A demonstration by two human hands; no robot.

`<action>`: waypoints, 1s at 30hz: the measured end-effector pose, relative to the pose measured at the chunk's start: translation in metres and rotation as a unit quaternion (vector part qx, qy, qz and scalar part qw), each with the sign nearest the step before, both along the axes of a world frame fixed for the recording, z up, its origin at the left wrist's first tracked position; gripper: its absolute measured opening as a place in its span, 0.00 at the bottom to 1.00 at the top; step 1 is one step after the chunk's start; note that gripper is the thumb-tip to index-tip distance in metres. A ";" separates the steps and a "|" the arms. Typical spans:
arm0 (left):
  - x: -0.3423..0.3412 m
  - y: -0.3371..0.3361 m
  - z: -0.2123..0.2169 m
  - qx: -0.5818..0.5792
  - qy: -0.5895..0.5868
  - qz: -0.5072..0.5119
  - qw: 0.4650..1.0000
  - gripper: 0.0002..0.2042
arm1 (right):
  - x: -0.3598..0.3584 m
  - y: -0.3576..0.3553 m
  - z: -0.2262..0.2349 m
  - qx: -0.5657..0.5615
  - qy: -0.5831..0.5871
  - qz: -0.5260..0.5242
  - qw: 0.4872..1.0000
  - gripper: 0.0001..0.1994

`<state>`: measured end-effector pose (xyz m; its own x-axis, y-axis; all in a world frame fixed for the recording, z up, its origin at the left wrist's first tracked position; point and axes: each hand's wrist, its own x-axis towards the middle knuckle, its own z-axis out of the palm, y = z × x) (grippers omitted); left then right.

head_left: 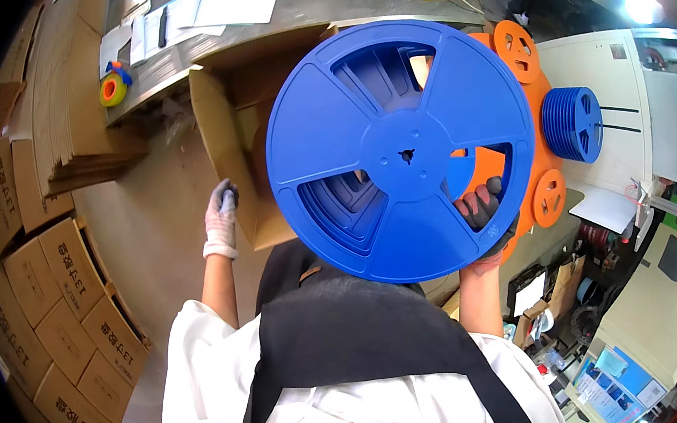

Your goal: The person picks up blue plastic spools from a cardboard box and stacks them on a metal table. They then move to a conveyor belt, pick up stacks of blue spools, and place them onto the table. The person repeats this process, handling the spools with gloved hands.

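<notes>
A large blue plastic reel point(395, 151) faces me in front of my apron, with more blue reels showing through its openings like a stack. My right hand point(486, 212), in a grey and pink glove, reaches through the right-hand opening and grips the reel by its rim. To the left hangs my gloved left hand point(221, 219), its fingers loosely extended and nothing visible in them. It is close to an open cardboard box point(218, 131), whose far right part is hidden behind the reel.
Orange reels point(542, 126) and a stack of smaller blue reels point(572, 124) are on the right. A metal table point(312, 4) with papers point(237, 1) and yellow tape point(112, 90) stands ahead. Flattened cardboard point(78, 81) and stacked cartons point(52, 304) line the left.
</notes>
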<state>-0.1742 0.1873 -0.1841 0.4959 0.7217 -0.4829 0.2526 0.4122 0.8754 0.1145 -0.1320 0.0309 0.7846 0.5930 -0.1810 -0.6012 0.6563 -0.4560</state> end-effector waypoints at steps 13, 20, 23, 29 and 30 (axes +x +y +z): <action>0.036 -0.021 0.190 0.633 -0.061 -0.280 0.719 0.25 | -0.028 0.047 0.024 -0.093 -0.023 0.025 0.995 0.18; 0.049 -0.027 0.189 0.598 -0.128 -0.441 0.657 0.20 | -0.021 0.064 0.051 -0.151 -0.066 0.072 0.984 0.24; 0.038 -0.029 0.192 0.490 -0.145 -0.437 0.740 0.20 | -0.014 0.083 0.059 -0.162 -0.062 0.115 0.978 0.23; 0.003 -0.026 0.192 -0.111 -0.235 -0.118 0.958 0.12 | -0.007 0.051 0.051 -0.180 0.029 0.104 0.978 0.14; -0.002 -0.022 0.195 -0.161 -0.230 -0.077 0.957 0.13 | -0.006 0.040 0.050 -0.177 0.027 0.113 0.977 0.16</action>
